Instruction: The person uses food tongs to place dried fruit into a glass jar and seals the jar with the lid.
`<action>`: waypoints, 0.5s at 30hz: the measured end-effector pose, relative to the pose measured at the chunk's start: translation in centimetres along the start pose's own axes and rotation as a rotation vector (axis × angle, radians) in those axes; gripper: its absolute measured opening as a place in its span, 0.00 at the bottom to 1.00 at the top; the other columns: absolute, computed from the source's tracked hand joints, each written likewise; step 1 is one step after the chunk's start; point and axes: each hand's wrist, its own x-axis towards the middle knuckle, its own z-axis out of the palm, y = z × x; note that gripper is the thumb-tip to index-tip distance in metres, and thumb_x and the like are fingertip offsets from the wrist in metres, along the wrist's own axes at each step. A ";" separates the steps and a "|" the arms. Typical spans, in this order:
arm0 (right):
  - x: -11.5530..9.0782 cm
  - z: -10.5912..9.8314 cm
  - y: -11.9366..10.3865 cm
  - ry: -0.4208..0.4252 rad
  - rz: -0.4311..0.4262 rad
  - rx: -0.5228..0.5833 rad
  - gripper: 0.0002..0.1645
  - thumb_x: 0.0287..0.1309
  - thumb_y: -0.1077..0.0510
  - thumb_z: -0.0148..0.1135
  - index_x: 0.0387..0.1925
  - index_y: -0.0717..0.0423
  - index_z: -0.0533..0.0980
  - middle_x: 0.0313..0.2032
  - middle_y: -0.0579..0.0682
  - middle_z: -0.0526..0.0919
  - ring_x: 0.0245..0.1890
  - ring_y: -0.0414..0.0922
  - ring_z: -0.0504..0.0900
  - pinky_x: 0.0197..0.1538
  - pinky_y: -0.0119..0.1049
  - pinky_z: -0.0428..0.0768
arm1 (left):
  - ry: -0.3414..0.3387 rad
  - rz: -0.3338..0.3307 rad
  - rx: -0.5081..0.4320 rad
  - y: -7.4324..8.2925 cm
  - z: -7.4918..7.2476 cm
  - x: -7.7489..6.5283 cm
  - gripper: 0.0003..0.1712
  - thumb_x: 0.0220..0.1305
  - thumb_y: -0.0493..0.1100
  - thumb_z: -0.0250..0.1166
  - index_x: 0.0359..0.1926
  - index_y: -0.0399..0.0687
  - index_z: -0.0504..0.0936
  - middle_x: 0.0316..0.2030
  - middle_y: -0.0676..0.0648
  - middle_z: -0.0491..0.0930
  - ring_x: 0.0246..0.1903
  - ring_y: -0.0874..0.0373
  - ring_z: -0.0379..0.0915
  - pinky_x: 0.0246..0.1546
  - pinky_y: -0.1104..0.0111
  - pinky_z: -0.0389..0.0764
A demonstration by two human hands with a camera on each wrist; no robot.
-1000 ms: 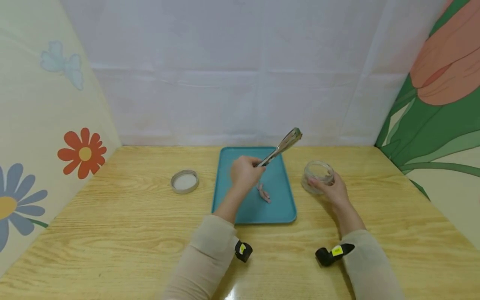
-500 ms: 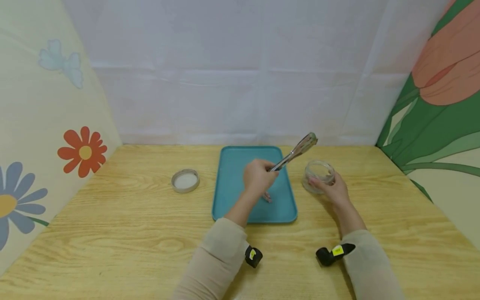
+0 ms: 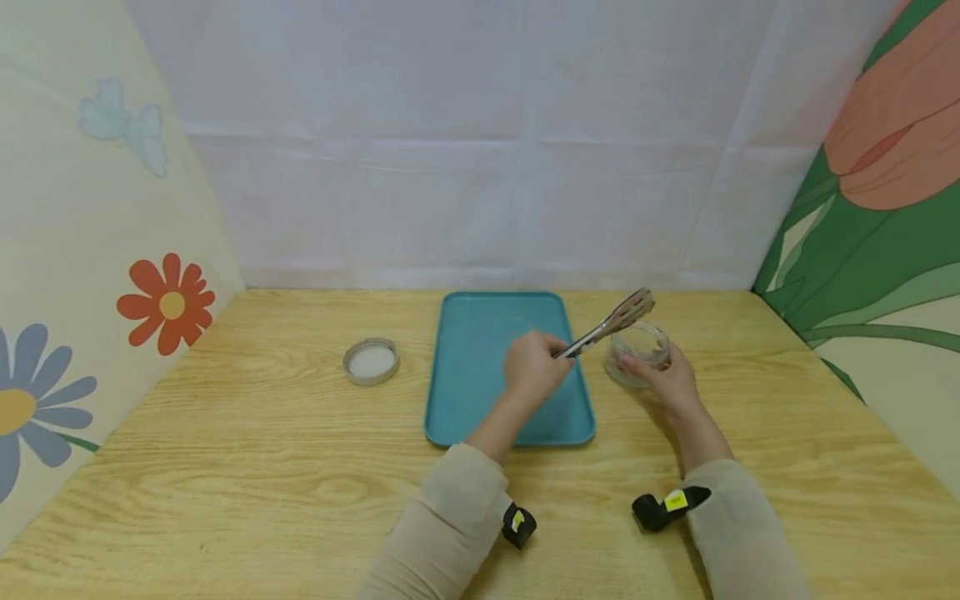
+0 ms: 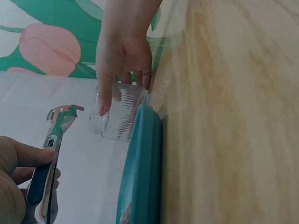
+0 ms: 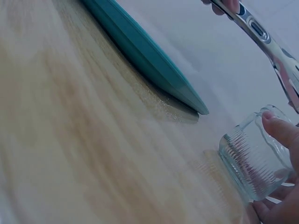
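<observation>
My left hand (image 3: 534,367) grips metal tongs (image 3: 600,327), their head above and just behind the glass jar (image 3: 617,368). A small pinkish scrap (image 4: 79,108) sticks out at the tongs' tip in the left wrist view; its kind is unclear. With thumb and fingers round its side, my right hand (image 3: 673,385) holds the ribbed, uncovered jar, right of the teal tray (image 3: 472,333). Pinkish tones show through the jar in the right wrist view, but I cannot tell what they are. On the tray lies a pink piece (image 4: 125,213), hidden behind my left hand in the head view.
A round lid (image 3: 371,362) lies on the wooden table (image 3: 285,467), left of the tray. White cloth (image 3: 420,167) hangs behind the table, and flower-printed panels (image 3: 900,275) stand at both sides.
My left hand has moved right across the tray, and the tongs' head has come right and down to the jar. The pink piece has become hidden behind that hand. My right hand and the jar stay put.
</observation>
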 end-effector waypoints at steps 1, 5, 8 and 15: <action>0.0 0.0 0.0 -0.004 0.000 -0.001 0.55 0.43 0.47 0.65 0.64 0.61 0.43 0.59 0.64 0.54 0.56 0.56 0.55 0.55 0.46 0.55 | -0.002 0.002 0.005 0.0 0.1 0.0 0.04 0.45 0.43 0.67 0.27 0.54 0.85 0.20 0.58 0.78 0.20 0.63 0.70 0.19 0.72 0.68; -0.1 -0.1 -0.1 -0.019 -0.007 0.002 0.54 0.44 0.47 0.64 0.64 0.60 0.43 0.58 0.64 0.55 0.56 0.56 0.55 0.55 0.47 0.55 | -0.016 0.007 0.031 -0.1 0.3 -0.2 0.03 0.45 0.43 0.67 0.26 0.55 0.85 0.20 0.58 0.78 0.20 0.62 0.70 0.19 0.72 0.68; -0.1 -0.1 -0.1 -0.023 -0.010 0.008 0.54 0.44 0.48 0.64 0.64 0.61 0.43 0.58 0.64 0.55 0.57 0.56 0.55 0.55 0.47 0.55 | -0.019 0.016 0.044 -0.1 0.4 -0.4 0.04 0.45 0.43 0.66 0.26 0.55 0.85 0.20 0.57 0.78 0.21 0.61 0.71 0.19 0.71 0.68; 0.0 -0.1 0.0 -0.015 -0.019 0.015 0.53 0.45 0.49 0.64 0.64 0.60 0.43 0.58 0.65 0.56 0.57 0.55 0.54 0.56 0.46 0.54 | -0.027 0.031 0.068 -0.2 0.5 -0.6 0.04 0.44 0.42 0.67 0.26 0.56 0.85 0.20 0.58 0.78 0.21 0.61 0.72 0.20 0.71 0.69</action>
